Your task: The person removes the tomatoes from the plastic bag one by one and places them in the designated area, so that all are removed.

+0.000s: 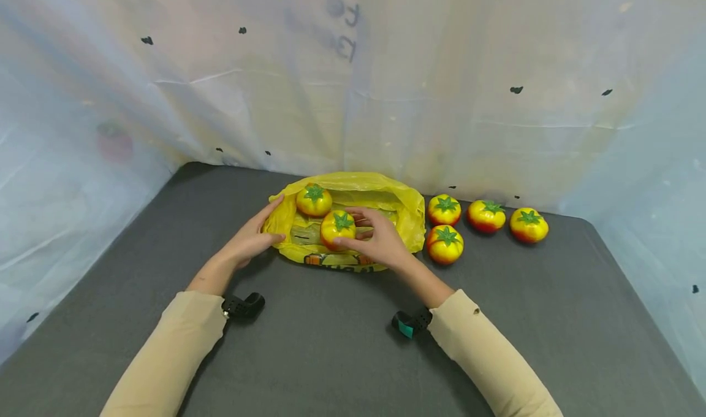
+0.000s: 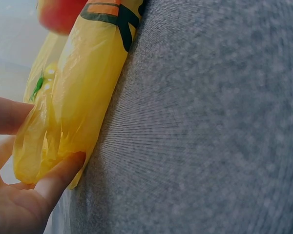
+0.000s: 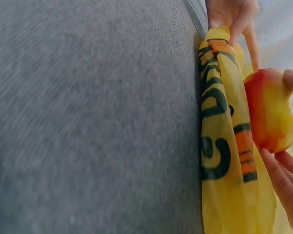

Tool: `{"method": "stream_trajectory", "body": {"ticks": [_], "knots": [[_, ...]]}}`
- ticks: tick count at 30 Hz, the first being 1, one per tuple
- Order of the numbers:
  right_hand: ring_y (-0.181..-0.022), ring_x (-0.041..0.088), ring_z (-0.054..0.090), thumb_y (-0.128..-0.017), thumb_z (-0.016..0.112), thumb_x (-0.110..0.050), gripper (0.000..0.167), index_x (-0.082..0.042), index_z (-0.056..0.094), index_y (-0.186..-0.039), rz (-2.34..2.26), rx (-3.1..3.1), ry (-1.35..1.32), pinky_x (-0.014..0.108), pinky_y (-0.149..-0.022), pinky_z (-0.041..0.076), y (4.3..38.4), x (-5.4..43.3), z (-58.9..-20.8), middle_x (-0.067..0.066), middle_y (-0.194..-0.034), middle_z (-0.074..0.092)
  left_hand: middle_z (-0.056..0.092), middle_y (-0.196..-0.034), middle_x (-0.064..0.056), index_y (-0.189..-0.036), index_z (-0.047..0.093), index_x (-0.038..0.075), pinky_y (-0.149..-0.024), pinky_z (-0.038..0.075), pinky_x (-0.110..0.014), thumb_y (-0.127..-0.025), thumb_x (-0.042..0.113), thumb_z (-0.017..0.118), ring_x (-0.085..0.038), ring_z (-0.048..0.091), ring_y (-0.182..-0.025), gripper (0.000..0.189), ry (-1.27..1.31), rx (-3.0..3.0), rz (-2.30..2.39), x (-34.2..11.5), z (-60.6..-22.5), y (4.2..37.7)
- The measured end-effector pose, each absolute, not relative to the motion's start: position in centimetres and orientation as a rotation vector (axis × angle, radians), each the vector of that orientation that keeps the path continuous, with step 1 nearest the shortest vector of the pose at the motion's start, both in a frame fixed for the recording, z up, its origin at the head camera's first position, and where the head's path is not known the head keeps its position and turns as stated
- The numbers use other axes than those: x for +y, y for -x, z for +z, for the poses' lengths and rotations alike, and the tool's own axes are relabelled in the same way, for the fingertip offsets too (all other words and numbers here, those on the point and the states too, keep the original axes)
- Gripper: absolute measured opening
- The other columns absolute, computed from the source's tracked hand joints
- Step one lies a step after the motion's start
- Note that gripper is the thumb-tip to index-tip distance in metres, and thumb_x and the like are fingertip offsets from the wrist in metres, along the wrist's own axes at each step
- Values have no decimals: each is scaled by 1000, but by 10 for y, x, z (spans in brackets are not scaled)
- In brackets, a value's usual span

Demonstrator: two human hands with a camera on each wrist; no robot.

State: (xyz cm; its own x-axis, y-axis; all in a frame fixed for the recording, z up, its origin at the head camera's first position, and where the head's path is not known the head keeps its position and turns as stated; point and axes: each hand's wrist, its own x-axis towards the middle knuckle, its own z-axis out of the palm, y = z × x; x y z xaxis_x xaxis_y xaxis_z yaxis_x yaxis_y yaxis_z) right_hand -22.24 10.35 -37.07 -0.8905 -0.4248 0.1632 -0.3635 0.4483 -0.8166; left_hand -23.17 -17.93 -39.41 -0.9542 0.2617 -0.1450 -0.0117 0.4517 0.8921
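A yellow plastic bag [image 1: 295,252] lies on the grey table with its mouth spread open upward. My left hand [image 1: 249,239] holds the bag's left end, thumb at the front and fingers along the far side; the left wrist view shows the thin plastic [image 2: 83,97] between them. Over the bag's mouth, my right hand [image 1: 380,238] grips a yellow-red toy tomato [image 1: 336,230] with a green leafy top. In the right wrist view this tomato [image 3: 268,112] sits between thumb and fingers, beside the bag's printed front wall. Another toy tomato [image 1: 314,200] rests inside the bag at the back left.
Several more toy tomatoes stand right of the bag: one at the back [image 1: 444,210], one before it [image 1: 445,244], and others farther right [image 1: 529,225]. Translucent plastic sheeting [image 1: 430,98] walls the table [image 1: 331,343] at the back and sides.
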Motion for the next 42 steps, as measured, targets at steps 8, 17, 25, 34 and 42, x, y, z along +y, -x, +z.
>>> {"method": "stream_trajectory", "body": {"ticks": [8, 17, 25, 34, 42], "knots": [[-114, 30, 58, -81, 77, -30, 61, -15, 54, -135, -1430, 2661, 658, 43, -91, 52, 217, 111, -368, 9, -131, 55, -4, -162, -12, -155, 3, 30, -115, 11, -60, -92, 5, 53, -37, -3, -147, 84, -214, 2448, 1499, -182, -393, 230], [-112, 30, 60, -81, 77, -29, 60, -16, 53, -135, -1430, 2671, 663, 38, -87, 54, 211, 121, -366, 9, -133, 52, -5, -162, -11, -155, 3, 30, -114, 12, -60, -93, 6, 53, -36, -3, -147, 83, -203, 2449, 1493, -186, -392, 228], [-112, 28, 60, -81, 77, -33, 57, -20, 55, -133, -1423, 2696, 609, 39, -86, 54, 205, 134, -360, 4, -135, 52, -6, -162, -12, -155, 3, 31, -115, 12, -59, -93, 6, 53, -37, -3, -147, 84, -199, 2444, 1482, -184, -392, 231], [-110, 29, 61, -80, 78, -29, 60, -17, 55, -133, -1460, 2754, 579, 45, -90, 52, 198, 151, -357, 8, -127, 56, -5, -162, -10, -155, 4, 31, -115, 11, -59, -92, 6, 53, -36, -4, -147, 84, -214, 2446, 1477, -184, -391, 232], [-111, 30, 60, -79, 79, -24, 60, -13, 55, -132, -1505, 2754, 572, 43, -88, 54, 194, 168, -351, 9, -130, 52, -5, -162, -11, -155, 3, 29, -115, 12, -58, -92, 5, 52, -35, -3, -147, 84, -208, 2453, 1472, -183, -391, 232]]}}
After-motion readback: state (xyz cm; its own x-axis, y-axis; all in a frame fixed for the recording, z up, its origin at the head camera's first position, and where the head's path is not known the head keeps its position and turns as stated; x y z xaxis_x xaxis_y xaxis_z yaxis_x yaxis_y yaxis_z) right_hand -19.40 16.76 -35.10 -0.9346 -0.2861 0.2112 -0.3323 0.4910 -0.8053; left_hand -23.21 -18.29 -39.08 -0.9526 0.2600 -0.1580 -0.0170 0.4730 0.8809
